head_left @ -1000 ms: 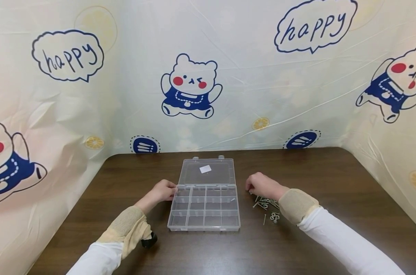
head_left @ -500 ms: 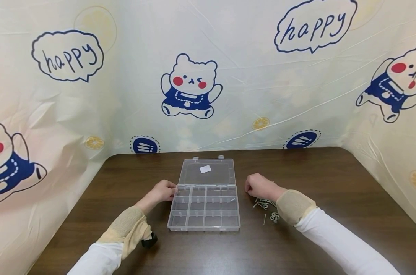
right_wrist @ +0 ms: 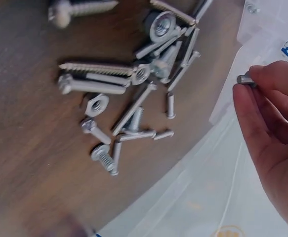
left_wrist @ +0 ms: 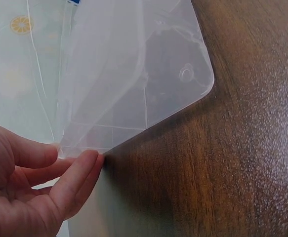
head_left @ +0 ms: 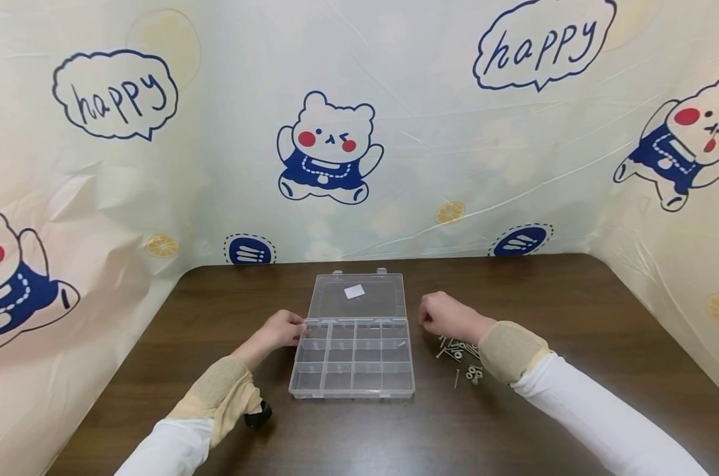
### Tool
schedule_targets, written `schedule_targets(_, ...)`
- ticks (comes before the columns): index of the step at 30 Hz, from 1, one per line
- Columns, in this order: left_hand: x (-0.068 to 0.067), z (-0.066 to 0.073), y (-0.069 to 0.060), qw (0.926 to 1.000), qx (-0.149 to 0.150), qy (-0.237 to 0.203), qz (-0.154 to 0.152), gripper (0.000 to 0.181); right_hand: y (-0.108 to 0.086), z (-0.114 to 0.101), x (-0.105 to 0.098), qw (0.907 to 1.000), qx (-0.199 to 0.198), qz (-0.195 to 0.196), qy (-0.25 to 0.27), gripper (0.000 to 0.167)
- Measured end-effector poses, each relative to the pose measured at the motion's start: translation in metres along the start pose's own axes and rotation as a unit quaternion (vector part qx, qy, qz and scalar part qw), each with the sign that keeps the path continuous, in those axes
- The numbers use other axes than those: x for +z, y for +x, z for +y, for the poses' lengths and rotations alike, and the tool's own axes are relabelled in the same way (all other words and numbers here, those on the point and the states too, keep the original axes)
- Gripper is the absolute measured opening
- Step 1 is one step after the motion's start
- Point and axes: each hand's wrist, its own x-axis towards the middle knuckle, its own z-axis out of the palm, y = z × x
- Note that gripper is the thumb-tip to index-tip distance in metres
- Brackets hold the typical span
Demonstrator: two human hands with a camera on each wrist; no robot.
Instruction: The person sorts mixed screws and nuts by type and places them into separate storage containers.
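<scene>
A clear plastic compartment box (head_left: 352, 395) lies with its lid (head_left: 380, 297) folded back. My left hand (head_left: 281, 330) grips the box at its left side near the hinge; thumb and fingers pinch a corner in the left wrist view. My right hand (head_left: 450, 316) is just right of the box, above the table. Between its thumb and index finger it pinches a short metal pin (right_wrist: 243, 79). Below that hand lies a loose pile of screws (right_wrist: 94, 88), pins and nuts (right_wrist: 97, 104). One small metal piece (head_left: 402, 344) sits in the box's right-hand column.
The brown wooden table (head_left: 359, 436) carries everything. A patterned curtain (head_left: 419, 165) rises behind its far edge and at both sides. A white label (head_left: 354, 291) is on the lid. Several nuts (head_left: 474, 375) and a thin screw (head_left: 456, 378) lie nearer the front.
My right hand has shifted slightly left and away from me, off the pile. The left hand and the box have stayed in place.
</scene>
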Motion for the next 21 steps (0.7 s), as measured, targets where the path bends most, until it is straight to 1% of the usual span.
schedule_targets(2, 0.001, 0.002, -0.001, 0.9999, -0.01, -0.001, 0.008, 0.034, 0.002, -0.004, -0.001, 1.0, -0.006, 0.007, 0.003, 0.009)
schedule_targets(3, 0.002, 0.009, -0.006, 0.9998, -0.015, 0.002, 0.01, 0.033, 0.002, -0.006, -0.001, 0.9998, -0.012, 0.016, 0.005, 0.009)
schedule_targets(4, 0.005, 0.021, -0.014, 0.9996, -0.021, 0.01, 0.016, 0.031, 0.003, -0.008, -0.001, 0.9994, -0.02, 0.027, 0.009, 0.008)
schedule_targets(5, 0.008, 0.039, -0.026, 0.9994, -0.022, 0.019, 0.02, 0.03, 0.003, -0.01, 0.0, 0.9987, -0.028, 0.04, 0.012, 0.008)
schedule_targets(6, 0.012, 0.068, -0.048, 0.9993, -0.018, 0.025, 0.022, 0.029, 0.004, -0.011, 0.0, 0.9977, -0.039, 0.052, 0.016, 0.008)
schedule_targets(7, 0.009, 0.05, -0.035, 0.9994, -0.016, 0.019, 0.022, 0.03, 0.005, -0.012, 0.001, 0.9963, -0.052, 0.066, 0.02, 0.008)
schedule_targets(8, 0.007, 0.041, -0.03, 0.9994, -0.017, 0.02, 0.023, 0.03, 0.005, -0.013, 0.002, 0.9942, -0.069, 0.081, 0.02, 0.008)
schedule_targets(9, 0.007, 0.04, -0.029, 0.9993, -0.02, 0.022, 0.023, 0.03, 0.006, -0.014, 0.002, 0.9919, -0.083, 0.094, 0.02, 0.008)
schedule_targets(10, 0.008, 0.043, -0.031, 0.9991, -0.02, 0.029, 0.024, 0.031, 0.007, -0.015, 0.003, 0.9896, -0.096, 0.106, 0.02, 0.008)
schedule_targets(11, 0.009, 0.05, -0.037, 0.9989, -0.021, 0.034, 0.024, 0.03, 0.008, -0.016, 0.004, 0.9875, -0.108, 0.114, 0.02, 0.008)
schedule_targets(12, 0.01, 0.062, -0.046, 0.9989, -0.013, 0.04, 0.021, 0.031, 0.008, -0.018, 0.004, 0.9859, -0.116, 0.119, 0.022, 0.008)
schedule_targets(13, 0.013, 0.079, -0.059, 0.9985, -0.011, 0.051, 0.017, 0.032, 0.009, -0.019, 0.005, 0.9849, -0.121, 0.121, 0.023, 0.008)
schedule_targets(15, 0.016, 0.11, -0.083, 0.9982, 0.019, 0.056, 0.001, 0.032, 0.01, -0.022, 0.005, 0.9838, -0.127, 0.123, 0.028, 0.008)
schedule_targets(16, 0.02, 0.13, -0.097, 0.9977, 0.022, 0.064, 0.004, 0.032, 0.01, -0.023, 0.005, 0.9836, -0.129, 0.123, 0.03, 0.008)
schedule_targets(17, 0.023, 0.147, -0.109, 0.9974, 0.017, 0.07, 0.006, 0.031, 0.011, -0.024, 0.005, 0.9839, -0.128, 0.121, 0.032, 0.008)
schedule_targets(18, 0.025, 0.161, -0.118, 0.9971, 0.013, 0.075, 0.006, 0.03, 0.011, -0.025, 0.005, 0.9844, -0.125, 0.119, 0.035, 0.007)
schedule_targets(19, 0.027, 0.171, -0.124, 0.997, 0.003, 0.077, 0.008, 0.03, 0.011, -0.026, 0.005, 0.9847, -0.123, 0.118, 0.036, 0.007)
schedule_targets(20, 0.026, 0.167, -0.122, 0.9972, 0.014, 0.073, 0.006, 0.029, 0.011, -0.027, 0.005, 0.9853, -0.121, 0.115, 0.036, 0.007)
schedule_targets(21, 0.027, 0.164, -0.119, 0.9973, 0.005, 0.073, 0.01, 0.03, 0.011, -0.027, 0.004, 0.986, -0.118, 0.112, 0.036, 0.008)
